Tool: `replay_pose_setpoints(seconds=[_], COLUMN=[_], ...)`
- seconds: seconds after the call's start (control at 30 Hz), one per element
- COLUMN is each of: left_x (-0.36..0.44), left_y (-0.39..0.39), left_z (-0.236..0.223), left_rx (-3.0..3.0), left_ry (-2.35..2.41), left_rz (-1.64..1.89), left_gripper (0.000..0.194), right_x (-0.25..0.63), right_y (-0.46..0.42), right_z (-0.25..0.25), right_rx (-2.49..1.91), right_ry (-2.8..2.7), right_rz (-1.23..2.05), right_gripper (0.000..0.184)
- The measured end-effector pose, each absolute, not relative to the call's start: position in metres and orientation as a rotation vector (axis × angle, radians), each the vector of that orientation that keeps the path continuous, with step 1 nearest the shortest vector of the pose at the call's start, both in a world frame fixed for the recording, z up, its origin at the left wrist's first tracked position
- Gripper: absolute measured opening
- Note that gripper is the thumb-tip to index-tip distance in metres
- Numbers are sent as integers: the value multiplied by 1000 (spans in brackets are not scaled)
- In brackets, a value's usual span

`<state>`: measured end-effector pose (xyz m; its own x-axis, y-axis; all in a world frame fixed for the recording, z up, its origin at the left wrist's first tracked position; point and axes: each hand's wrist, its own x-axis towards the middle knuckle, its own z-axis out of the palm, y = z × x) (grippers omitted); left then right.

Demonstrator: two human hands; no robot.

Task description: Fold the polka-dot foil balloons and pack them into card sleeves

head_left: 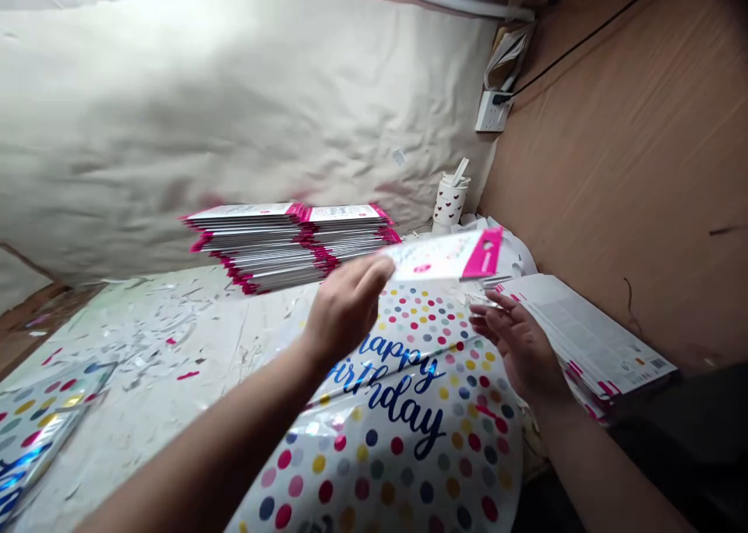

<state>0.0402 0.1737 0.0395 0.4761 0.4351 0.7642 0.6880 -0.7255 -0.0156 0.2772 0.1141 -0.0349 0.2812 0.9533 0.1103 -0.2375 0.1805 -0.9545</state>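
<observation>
A flat dotted "happy birthday" balloon (362, 488) lies below my forearms at the near edge of the table (134, 408); another dotted piece (47, 420) sits at the near left corner. My left hand (351, 303) pinches 1 end of a white-and-pink packet (435, 256), raised over the table's middle. My right hand (523, 350) is loosely parted, gripping nothing, just below its pink end. Printed cards (601, 330) line the right edge; 2 packet stacks (269, 248) stand near the far edge, a cup (449, 202) at the far right corner.
</observation>
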Motion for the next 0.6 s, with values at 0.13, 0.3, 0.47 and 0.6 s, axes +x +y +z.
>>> replay_pose_setpoints(seconds=[0.13, 0.3, 0.47, 0.6], left_x=[46, 25, 12, 25], left_y=[280, 338, 335, 278], left_z=[65, 56, 62, 55], left_rx=[-2404, -2354, -2305, -2443], left_ry=[-1039, -1271, -1516, -1560], left_rz=[-557, -365, -329, -379], left_gripper=[42, 31, 33, 41], right_x=[292, 313, 309, 284], right_y=[105, 82, 58, 28], right_z=[-54, -71, -57, -54], right_rx=[-1262, -1548, -1523, -1045], right_ry=[-1115, -1368, -1924, -2602], right_rz=[998, 863, 700, 657], right_gripper=[34, 28, 22, 42])
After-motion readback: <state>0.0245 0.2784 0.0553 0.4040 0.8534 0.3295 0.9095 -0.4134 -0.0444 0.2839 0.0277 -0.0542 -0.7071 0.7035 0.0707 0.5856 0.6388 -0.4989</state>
